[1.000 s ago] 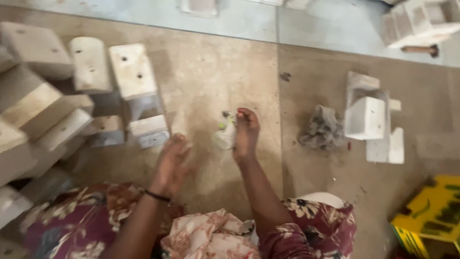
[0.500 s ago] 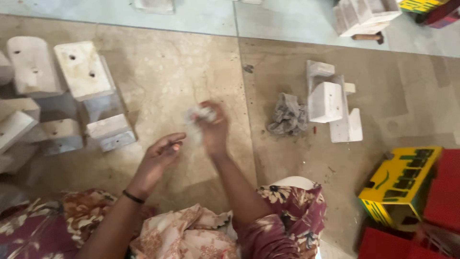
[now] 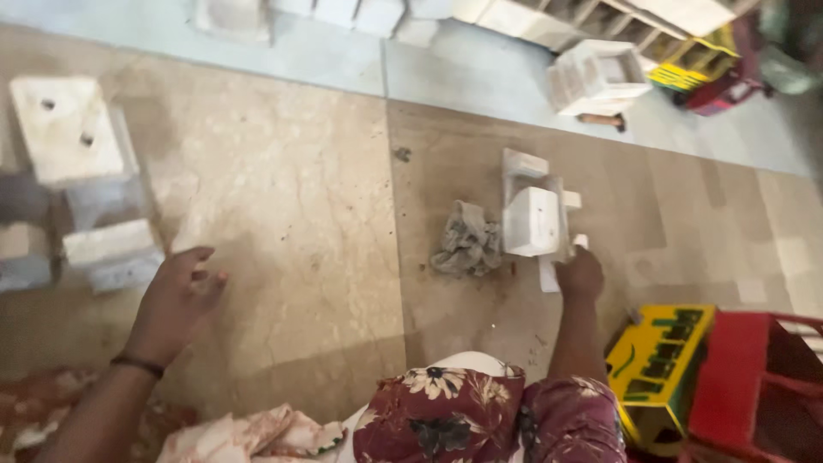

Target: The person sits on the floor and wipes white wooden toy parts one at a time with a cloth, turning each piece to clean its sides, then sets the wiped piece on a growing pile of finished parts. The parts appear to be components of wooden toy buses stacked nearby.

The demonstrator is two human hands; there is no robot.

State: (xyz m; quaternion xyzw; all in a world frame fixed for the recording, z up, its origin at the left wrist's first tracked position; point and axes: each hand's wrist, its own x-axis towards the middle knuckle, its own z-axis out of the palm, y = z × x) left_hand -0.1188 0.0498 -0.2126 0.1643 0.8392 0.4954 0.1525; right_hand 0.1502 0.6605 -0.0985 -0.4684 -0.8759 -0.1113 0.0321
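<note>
I sit on a beige stone floor (image 3: 291,214). My right hand (image 3: 579,273) reaches to the right, its fingers closed at the lower edge of a small white wooden piece (image 3: 537,216); what exactly it grips is hard to make out. A crumpled grey rag (image 3: 468,240) lies just left of that piece. My left hand (image 3: 178,302), with a dark band at the wrist, hovers over the floor with fingers loosely curled and holds nothing. It is nearest a pale block (image 3: 111,250) at the left.
White painted blocks (image 3: 67,129) stand at the left. A white wooden frame (image 3: 598,77) and more white pieces lie along the far edge. A yellow toy vehicle (image 3: 662,360) and a red one (image 3: 754,386) sit at the lower right.
My right hand moved from the middle, where it held a small pale thing, out to the white piece at the right. The view swung right. My left hand stayed low at the left.
</note>
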